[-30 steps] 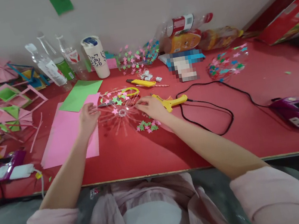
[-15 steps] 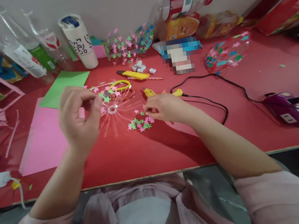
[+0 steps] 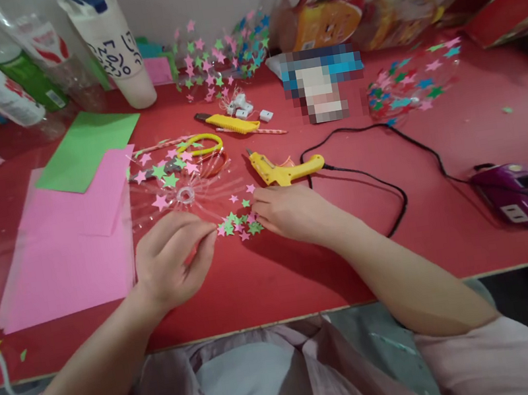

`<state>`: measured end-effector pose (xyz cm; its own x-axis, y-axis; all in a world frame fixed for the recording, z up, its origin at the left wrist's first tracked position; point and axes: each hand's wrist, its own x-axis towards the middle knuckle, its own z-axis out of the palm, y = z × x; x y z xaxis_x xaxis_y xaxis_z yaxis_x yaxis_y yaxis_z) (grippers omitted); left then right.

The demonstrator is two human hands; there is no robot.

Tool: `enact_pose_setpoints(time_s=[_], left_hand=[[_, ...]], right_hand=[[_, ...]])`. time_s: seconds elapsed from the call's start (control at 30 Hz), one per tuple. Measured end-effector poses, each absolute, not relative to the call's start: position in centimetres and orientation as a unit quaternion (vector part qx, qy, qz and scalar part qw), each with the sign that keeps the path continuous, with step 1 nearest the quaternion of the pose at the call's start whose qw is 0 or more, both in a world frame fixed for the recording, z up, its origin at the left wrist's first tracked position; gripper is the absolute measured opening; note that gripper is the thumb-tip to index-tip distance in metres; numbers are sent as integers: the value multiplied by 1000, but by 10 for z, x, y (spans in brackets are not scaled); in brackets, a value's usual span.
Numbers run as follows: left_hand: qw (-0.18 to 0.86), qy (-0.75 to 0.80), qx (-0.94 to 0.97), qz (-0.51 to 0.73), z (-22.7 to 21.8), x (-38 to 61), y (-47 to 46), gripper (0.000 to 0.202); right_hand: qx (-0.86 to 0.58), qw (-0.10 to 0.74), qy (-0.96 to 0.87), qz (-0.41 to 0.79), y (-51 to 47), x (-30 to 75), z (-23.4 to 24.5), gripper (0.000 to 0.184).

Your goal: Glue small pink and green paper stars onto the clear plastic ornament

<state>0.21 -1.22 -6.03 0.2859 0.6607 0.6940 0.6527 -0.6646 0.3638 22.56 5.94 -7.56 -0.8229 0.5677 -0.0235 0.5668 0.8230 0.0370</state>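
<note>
Thumb and fingers of my left hand (image 3: pixel 176 258) are pinched together at the left edge of a small pile of green and pink paper stars (image 3: pixel 238 223). Whether a star is between the fingertips I cannot make out. From the other side, my right hand (image 3: pixel 297 213) curls its closed fingers down at the pile's right edge, and what they grip is hidden. Behind the left hand lies a clear plastic piece cut into strips around a bottle neck (image 3: pixel 185 196), with pink and green stars on some strips. A yellow glue gun (image 3: pixel 284 169) rests just beyond the right hand.
Pink paper (image 3: pixel 67 255) and green paper (image 3: pixel 86 152) lie at left. Yellow-handled scissors (image 3: pixel 200 145), a yellow cutter (image 3: pixel 232 123) and a white tumbler (image 3: pixel 114 54) are behind. A black cord runs to a purple power strip (image 3: pixel 518 192). Another starred plastic piece (image 3: pixel 406 85) sits right.
My left hand has come down from above the strip-cut plastic to the star pile. My right hand stays by the pile. The view has tilted and moved closer.
</note>
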Motion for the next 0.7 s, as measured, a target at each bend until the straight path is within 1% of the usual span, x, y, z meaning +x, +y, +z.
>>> enact_pose_setpoints(time_s=[0.23,0.43,0.6,0.7], left_hand=[[31,406,813,415,-59,7,-14,14],[44,404,817,409,-58,7,-15,11],[43,407,824,393,-58,9,-16,9],[45,408,822,395,-56,9,-16,8]], right_hand=[[313,10,950,0,59,229,-73,16],[323,23,946,27,56,230,-72,24],[321,19,947,11,57,227,-77,20],[338,-2,941,-26,60,228,-77,18]])
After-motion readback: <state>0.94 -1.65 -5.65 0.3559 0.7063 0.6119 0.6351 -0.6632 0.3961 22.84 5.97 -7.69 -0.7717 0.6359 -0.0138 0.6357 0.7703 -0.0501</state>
